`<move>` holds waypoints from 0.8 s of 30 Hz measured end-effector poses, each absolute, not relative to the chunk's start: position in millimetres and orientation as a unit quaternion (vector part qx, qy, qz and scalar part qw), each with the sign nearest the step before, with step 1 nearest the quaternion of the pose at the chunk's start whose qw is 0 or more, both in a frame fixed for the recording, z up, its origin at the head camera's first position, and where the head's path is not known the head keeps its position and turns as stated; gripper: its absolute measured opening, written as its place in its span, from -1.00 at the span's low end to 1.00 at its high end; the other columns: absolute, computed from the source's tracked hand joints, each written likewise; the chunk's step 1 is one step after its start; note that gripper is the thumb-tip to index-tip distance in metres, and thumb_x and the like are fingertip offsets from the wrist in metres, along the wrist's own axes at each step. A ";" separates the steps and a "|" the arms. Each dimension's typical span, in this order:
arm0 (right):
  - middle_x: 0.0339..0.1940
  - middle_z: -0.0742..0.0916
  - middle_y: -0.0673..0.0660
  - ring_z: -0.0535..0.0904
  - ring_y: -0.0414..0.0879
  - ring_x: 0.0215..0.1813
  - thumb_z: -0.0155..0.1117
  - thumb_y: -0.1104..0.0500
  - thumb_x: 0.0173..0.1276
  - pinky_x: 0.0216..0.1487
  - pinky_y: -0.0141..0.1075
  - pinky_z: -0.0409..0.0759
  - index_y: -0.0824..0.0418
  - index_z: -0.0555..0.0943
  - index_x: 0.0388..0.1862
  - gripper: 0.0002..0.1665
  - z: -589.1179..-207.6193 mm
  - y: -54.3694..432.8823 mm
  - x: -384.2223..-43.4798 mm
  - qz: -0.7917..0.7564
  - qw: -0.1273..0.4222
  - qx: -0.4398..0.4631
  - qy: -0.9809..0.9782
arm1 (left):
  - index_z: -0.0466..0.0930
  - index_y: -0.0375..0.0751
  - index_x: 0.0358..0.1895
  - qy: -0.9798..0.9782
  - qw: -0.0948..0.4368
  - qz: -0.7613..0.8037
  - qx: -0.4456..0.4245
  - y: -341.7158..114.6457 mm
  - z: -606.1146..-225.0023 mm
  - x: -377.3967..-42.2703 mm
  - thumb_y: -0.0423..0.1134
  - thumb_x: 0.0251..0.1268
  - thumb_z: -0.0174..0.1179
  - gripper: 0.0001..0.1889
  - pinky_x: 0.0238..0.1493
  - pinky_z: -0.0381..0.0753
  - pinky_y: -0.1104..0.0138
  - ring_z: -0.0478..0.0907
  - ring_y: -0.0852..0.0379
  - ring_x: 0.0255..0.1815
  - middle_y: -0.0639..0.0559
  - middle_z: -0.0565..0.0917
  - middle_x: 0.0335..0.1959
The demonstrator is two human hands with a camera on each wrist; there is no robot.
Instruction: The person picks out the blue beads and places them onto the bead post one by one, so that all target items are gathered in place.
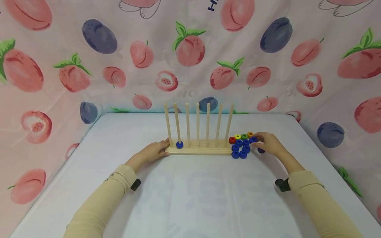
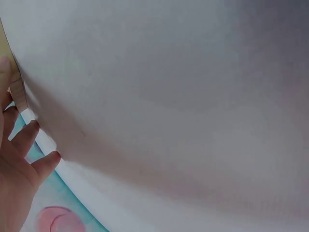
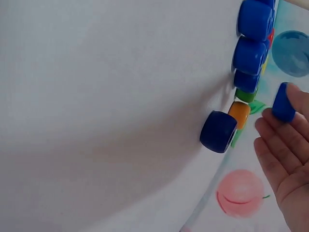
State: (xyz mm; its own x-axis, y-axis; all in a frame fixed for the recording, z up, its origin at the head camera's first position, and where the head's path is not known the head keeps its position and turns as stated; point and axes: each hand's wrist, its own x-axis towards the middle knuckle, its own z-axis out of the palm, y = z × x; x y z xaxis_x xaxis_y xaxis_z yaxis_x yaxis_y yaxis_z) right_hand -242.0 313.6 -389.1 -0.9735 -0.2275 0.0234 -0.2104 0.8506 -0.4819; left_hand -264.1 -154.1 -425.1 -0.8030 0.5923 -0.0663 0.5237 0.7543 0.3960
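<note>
A wooden peg rack (image 1: 197, 151) stands on the table with a row of upright pegs. One blue bead (image 1: 179, 145) sits at the bottom of its second peg from the left. My left hand (image 1: 152, 151) grips the left end of the rack's base, thumb at the front edge and fingers at the end. In the left wrist view, the left hand (image 2: 19, 159) shows spread fingers beside the base's corner. My right hand (image 1: 268, 142) pinches a blue bead (image 3: 283, 103) between thumb and fingers, held above the table near the other beads.
Several blue beads (image 1: 235, 154) cluster at the rack's right end. Behind them lie a red bead (image 1: 232, 140), a yellow bead (image 1: 237, 136), a green bead (image 1: 244, 136) and an orange bead (image 1: 250, 134). A dark blue bead (image 1: 261, 150) lies under the right hand. Fruit-printed cloth (image 1: 190, 82) hangs behind.
</note>
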 end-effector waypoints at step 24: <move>-0.09 0.68 0.40 0.63 0.20 -0.07 0.31 0.29 0.24 0.09 0.07 0.58 0.51 0.51 0.03 -0.58 -377.8 277.8 -231.4 -0.294 -0.024 -0.209 0.932 | 0.16 -0.43 0.37 0.933 0.104 0.193 0.284 -151.8 -423.2 -261.6 -0.13 0.40 0.05 -0.39 0.40 0.10 -0.21 0.13 -0.28 0.43 -0.26 0.09 0.46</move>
